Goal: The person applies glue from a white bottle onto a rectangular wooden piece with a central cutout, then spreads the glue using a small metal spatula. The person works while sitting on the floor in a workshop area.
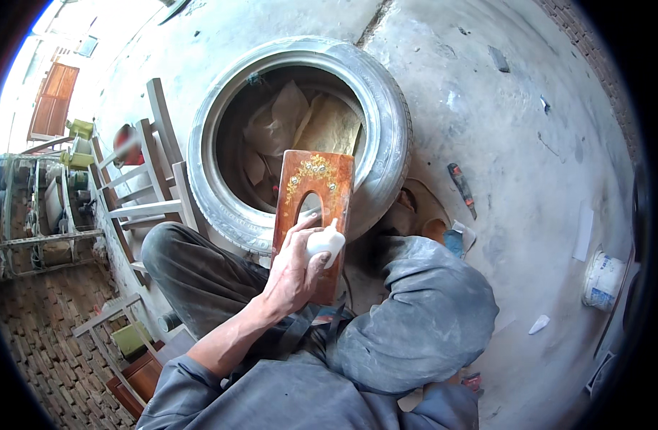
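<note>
My left hand [294,261] is closed round a small white squeeze bottle [326,245] with a narrow nozzle pointing up and away. Under that hand, a reddish-brown wooden panel [317,167] stands between my knees, its far end over the tyre's near rim. The panel has an oval slot and painted yellow flowers with pale centres. Part of the slot and the near end are covered by my hand and the bottle. Of my right arm only the grey sleeve [440,408] shows at the lower edge; the hand is out of sight.
A grey-dusted tyre [386,122] lies ahead, with paper and plastic bags [277,118] inside. Right of it are a utility knife [461,188] and, farther off, a white bucket [603,279]. Wooden frames [146,172] and a metal rack [42,240] stand left.
</note>
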A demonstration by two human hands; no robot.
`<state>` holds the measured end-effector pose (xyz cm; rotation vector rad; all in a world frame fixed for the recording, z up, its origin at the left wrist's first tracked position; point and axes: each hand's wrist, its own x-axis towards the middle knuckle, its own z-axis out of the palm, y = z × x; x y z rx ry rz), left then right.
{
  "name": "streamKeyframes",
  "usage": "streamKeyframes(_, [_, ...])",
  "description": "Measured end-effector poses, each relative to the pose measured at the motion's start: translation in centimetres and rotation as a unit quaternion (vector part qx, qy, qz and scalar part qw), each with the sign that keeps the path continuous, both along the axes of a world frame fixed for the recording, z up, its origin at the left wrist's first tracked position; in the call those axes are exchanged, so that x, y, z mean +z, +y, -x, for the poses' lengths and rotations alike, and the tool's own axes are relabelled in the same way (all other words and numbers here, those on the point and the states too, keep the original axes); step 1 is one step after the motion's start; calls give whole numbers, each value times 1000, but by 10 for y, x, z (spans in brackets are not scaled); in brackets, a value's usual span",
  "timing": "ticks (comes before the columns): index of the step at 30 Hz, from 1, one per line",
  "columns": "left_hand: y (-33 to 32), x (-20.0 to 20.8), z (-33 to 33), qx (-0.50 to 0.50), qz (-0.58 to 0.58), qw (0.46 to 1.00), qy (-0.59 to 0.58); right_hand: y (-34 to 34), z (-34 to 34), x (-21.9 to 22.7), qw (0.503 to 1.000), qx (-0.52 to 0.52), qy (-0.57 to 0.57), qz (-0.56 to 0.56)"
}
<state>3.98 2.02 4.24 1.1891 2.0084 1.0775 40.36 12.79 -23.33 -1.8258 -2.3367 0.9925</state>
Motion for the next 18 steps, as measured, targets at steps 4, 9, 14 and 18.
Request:
streamKeyframes(4, [10, 9, 11, -119, 13, 992, 27, 11, -4, 2, 1000, -18, 23, -10])
streamKeyframes(9, [11, 13, 13, -133, 45, 990, -29, 33, -8, 10, 990, -66, 117, -53])
streamKeyframes(14, [9, 18, 11, -106, 54, 993, -7, 89, 28, 55, 911, -119, 388, -68])
streamKeyframes(18, [18, 16, 12, -131, 19, 991, 36, 117, 94, 237, 824, -236, 478, 192])
